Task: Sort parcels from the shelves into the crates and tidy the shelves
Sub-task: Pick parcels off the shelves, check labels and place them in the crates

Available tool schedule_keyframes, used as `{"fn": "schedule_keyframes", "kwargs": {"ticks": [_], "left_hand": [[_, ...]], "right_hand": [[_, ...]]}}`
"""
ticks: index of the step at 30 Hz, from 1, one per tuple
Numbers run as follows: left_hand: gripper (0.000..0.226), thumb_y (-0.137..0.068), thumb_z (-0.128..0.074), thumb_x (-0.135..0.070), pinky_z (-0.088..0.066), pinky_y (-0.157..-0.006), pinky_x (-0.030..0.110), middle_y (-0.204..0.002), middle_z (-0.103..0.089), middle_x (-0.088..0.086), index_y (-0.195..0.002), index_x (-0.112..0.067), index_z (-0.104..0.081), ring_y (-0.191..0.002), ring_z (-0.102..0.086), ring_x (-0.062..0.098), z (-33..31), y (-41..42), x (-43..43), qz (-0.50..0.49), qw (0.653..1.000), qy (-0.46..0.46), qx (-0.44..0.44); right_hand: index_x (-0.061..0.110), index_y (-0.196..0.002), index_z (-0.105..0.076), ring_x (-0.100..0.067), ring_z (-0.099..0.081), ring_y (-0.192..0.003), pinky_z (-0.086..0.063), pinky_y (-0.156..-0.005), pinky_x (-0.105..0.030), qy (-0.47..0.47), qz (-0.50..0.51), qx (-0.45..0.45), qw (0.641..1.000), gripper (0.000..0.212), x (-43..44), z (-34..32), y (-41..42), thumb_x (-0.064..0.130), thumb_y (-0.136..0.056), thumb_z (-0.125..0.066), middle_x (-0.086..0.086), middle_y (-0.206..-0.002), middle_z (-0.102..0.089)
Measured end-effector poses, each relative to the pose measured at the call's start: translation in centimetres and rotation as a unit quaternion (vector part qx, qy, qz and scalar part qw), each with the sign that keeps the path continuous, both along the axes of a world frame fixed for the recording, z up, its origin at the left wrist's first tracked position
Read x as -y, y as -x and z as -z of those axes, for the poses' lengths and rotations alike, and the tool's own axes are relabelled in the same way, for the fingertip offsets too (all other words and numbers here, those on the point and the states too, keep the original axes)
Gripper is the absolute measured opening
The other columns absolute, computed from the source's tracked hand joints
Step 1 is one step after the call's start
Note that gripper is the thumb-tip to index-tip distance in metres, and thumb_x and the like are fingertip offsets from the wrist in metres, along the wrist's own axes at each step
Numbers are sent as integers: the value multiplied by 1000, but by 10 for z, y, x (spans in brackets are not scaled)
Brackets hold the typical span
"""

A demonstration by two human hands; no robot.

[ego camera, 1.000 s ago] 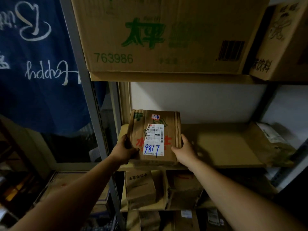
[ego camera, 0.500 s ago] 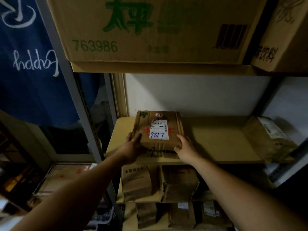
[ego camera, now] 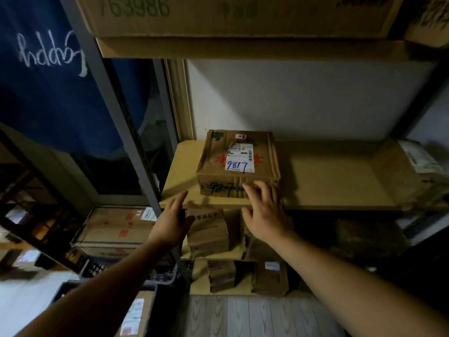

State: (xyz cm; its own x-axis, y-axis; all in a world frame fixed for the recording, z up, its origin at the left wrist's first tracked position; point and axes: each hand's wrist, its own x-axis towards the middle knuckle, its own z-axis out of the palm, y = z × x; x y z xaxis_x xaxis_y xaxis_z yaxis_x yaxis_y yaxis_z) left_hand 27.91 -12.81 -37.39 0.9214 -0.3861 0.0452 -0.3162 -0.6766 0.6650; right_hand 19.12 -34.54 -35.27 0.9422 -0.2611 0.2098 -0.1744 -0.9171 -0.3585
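Note:
A brown cardboard parcel [ego camera: 239,162] with a white label marked 9817 lies flat on the left end of the middle shelf [ego camera: 328,188]. My right hand [ego camera: 263,212] is open in front of it, fingertips touching the parcel's front face. My left hand [ego camera: 173,222] hovers open just below the shelf's front edge, left of the parcel and off it. A dark crate [ego camera: 136,276] with a grid wall sits on the floor at lower left.
A big box printed 763986 [ego camera: 218,13] fills the shelf above. Another parcel [ego camera: 413,171] lies at the shelf's right end. Smaller parcels [ego camera: 209,232] fill the lower shelves. A grey upright post [ego camera: 116,117] stands left, with a flat box [ego camera: 116,229] behind it.
Both hands set the parcel flat on the shelf and let go. They have drawn back toward me, and the view has tilted downward.

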Motion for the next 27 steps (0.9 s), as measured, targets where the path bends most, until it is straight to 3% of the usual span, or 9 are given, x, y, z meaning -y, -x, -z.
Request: {"fn": "schedule_keyframes", "kwargs": {"ticks": [6,14,18,20,22,24,27], "left_hand": [[56,-89,-61,-26,-43,-101,34,-144,-41,4,-141,-20,-41,-124,-47,21,38,-13,-28,84,993,-82,-25],[69,-89,-61,-31,-34,-108,35,-154,-25,5,-148,-19,-28,-134,-36,25,131,-17,-19,89,986,-119,-73],[84,-83,-68,-31,-36,-108,42,-153,-22,7,-150,-23,-17,-133,-37,29,192,-25,-11,41,991,-58,-110],[80,-81,-69,-28,-42,-103,47,-144,-34,3,-145,-31,-22,-126,-45,26,216,-35,-6,29,991,24,-127],[74,-81,-68,-21,-44,-101,42,-129,-46,-6,-141,-32,-26,-120,-49,17,253,-40,-4,18,985,104,-138],[74,-84,-67,-18,-44,-100,39,-116,-47,-10,-143,-28,-23,-115,-50,16,280,-49,-1,6,976,152,-154],[68,-85,-67,-22,-44,-96,37,-117,-49,-8,-141,-24,-29,-113,-49,16,314,-52,-1,-14,973,179,-148]], "right_hand": [[26,-139,-42,-17,-31,-132,-31,-105,-29,-64,0,-63,996,45,-44,39,9,33,-95,-49,4,-141,-34],[27,-142,-34,-24,-35,-132,-37,-105,-36,-209,29,-129,969,53,-71,144,-20,29,-94,-55,2,-146,-29],[26,-150,-16,-27,-23,-140,-29,-111,-39,-213,53,-138,966,68,-65,209,-43,30,-94,-54,0,-156,-10],[27,-152,-6,-29,-14,-144,-25,-113,-41,-195,67,-146,968,74,-63,237,-56,31,-95,-53,-1,-159,3],[28,-152,-1,-31,-8,-146,-22,-114,-44,-173,84,-141,971,76,-64,278,-64,34,-95,-52,-3,-159,9],[30,-152,0,-32,-14,-144,-26,-113,-45,-177,98,-134,970,77,-60,304,-71,37,-95,-52,-5,-159,2],[37,-149,5,-30,-39,-131,-40,-101,-40,-227,89,-78,967,80,-59,338,-73,34,-95,-53,-10,-150,-26]]}}
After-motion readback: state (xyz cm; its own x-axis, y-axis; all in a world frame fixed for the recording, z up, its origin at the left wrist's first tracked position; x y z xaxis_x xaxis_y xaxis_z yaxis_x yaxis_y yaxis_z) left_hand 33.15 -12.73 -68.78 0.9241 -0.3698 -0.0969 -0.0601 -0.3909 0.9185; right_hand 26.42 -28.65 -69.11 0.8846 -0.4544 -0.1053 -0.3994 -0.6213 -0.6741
